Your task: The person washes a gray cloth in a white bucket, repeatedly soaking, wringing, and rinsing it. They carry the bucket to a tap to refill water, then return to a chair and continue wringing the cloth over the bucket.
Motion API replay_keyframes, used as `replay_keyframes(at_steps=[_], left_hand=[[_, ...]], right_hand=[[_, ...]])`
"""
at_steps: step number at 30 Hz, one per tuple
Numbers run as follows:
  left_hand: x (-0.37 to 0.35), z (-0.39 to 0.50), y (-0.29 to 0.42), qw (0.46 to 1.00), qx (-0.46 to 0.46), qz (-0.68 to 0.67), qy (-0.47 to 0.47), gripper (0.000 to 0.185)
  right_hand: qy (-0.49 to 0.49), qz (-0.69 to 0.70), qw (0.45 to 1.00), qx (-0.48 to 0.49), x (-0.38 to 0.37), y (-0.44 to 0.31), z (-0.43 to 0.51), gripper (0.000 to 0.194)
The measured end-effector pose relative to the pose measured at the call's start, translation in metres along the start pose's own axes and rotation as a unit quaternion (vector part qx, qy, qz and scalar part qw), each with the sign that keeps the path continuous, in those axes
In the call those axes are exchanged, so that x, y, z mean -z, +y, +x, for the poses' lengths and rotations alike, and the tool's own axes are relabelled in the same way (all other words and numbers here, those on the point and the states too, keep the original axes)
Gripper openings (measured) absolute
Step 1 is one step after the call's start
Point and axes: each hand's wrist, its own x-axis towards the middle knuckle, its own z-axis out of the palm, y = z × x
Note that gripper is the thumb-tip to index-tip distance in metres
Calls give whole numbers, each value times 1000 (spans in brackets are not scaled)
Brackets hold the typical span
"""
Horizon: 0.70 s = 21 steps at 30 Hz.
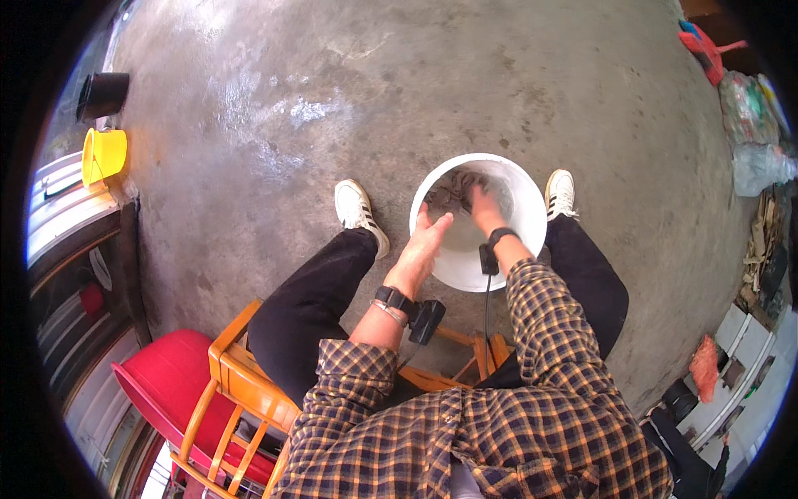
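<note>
A white plastic bucket [528, 206] stands on the concrete floor between my feet, with cloudy water and dark, wet cloth [452, 187] inside. My right hand [487, 209] reaches into it at the cloth; it is blurred, and its fingertips are partly hidden, so its grip cannot be made out. Over the near left part of the bucket is my left hand [429, 234], thumb and fingers apart, with nothing visible between them. Both wrists wear black straps with small black devices.
A wooden chair [249, 380] is under me, beside a large red plastic tub [168, 374]. At the far left are a yellow bucket [106, 153] and a black bucket [109, 93]. Bagged plastic bottles [745, 106] and split wood [760, 243] lie along the right edge.
</note>
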Motion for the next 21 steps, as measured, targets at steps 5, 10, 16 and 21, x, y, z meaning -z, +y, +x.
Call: replay_keyframes(at_steps=[5,10,16,21], left_hand=[[-2,-5,11,1000,19,-4,-6,93],[-5,0,-2,998,41,-42,1,88],[-26,24,-41,971,42,-219,-91,55],[-39,38,-42,950,36,-286,-121,37]], right_hand=[[-194,114,974,-24,-35,-9,-29,38],[-207,16,973,98,26,-6,-57,29],[-55,29,936,348,132,-35,-142,30],[-8,40,894,445,202,-44,-241,33]])
